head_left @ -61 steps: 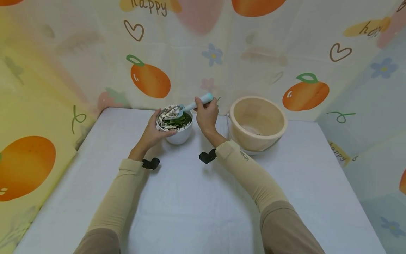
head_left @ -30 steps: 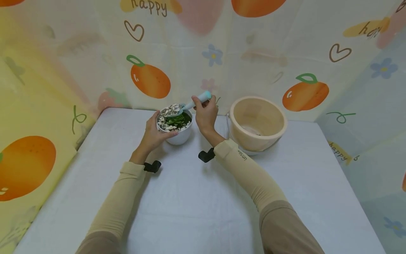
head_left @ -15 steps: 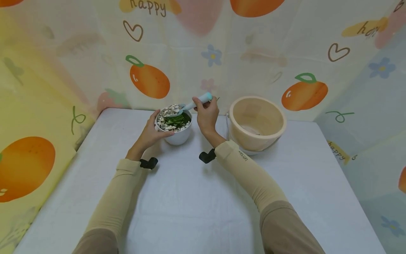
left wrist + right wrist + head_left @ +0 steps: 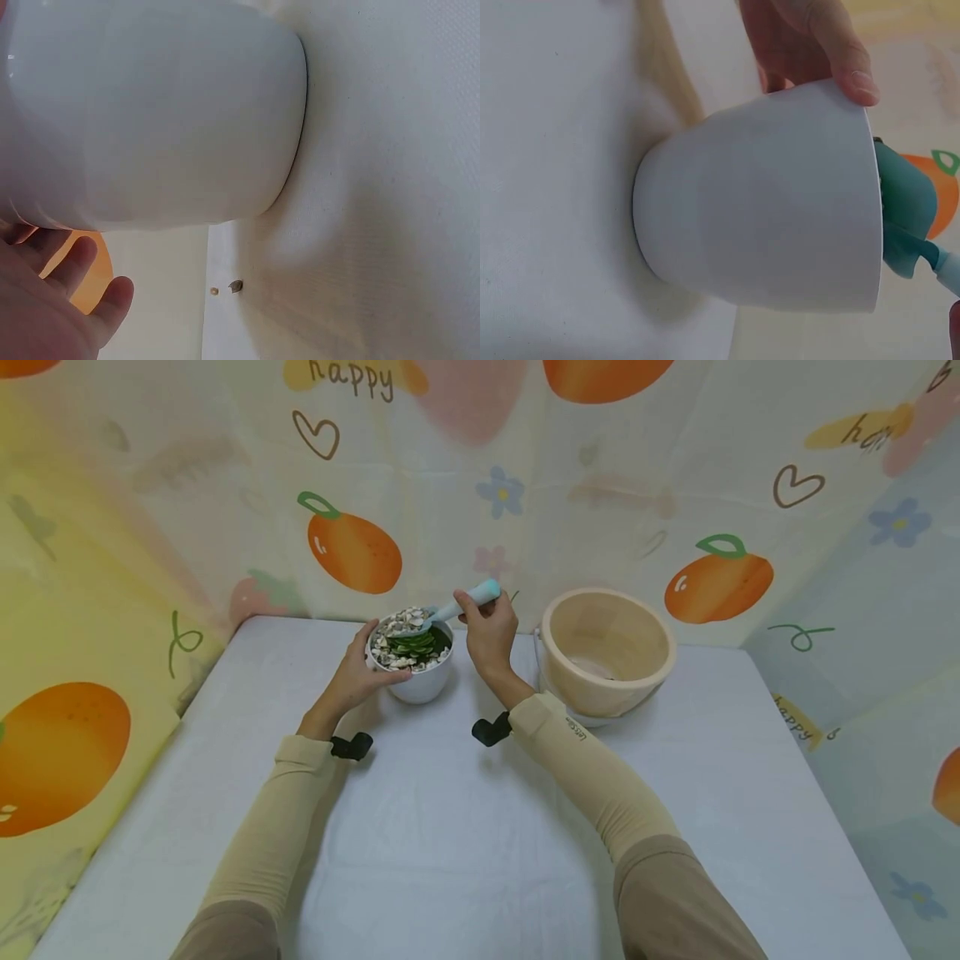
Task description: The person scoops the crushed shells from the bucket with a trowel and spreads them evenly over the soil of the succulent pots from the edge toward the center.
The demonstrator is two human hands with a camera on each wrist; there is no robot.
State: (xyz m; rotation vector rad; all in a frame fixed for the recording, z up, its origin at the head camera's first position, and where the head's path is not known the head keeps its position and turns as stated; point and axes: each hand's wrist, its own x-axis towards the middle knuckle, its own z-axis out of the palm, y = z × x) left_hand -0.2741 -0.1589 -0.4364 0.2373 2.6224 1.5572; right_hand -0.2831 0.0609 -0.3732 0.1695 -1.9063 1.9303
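Observation:
A white flower pot (image 4: pixel 420 687) stands upright on the white-covered table, holding a green succulent (image 4: pixel 414 647) among pale pebbles (image 4: pixel 386 653). My left hand (image 4: pixel 352 677) holds it from the left, thumb along the near side of the rim. The left wrist view shows some of those fingers spread beside the pot wall (image 4: pixel 165 112). Between thumb and fingers, my right hand (image 4: pixel 491 635) grips the pale blue handle of a small trowel (image 4: pixel 480 596). Its teal blade (image 4: pixel 907 187) reaches over the pot's rim, at the pebbles behind the plant. The blade's tip is hard to make out.
A beige bucket (image 4: pixel 551 643) stands right of the pot, close to my right forearm, with a few dark specks on its bottom. Two small crumbs (image 4: pixel 236 286) lie on the table near the pot. A printed curtain (image 4: pixel 442 510) hangs behind the table.
The trowel blade has tilted and settled a little since two seconds ago, leaving more of the succulent in view. My left hand has shifted slightly on the pot. Over the last half second, almost nothing differs.

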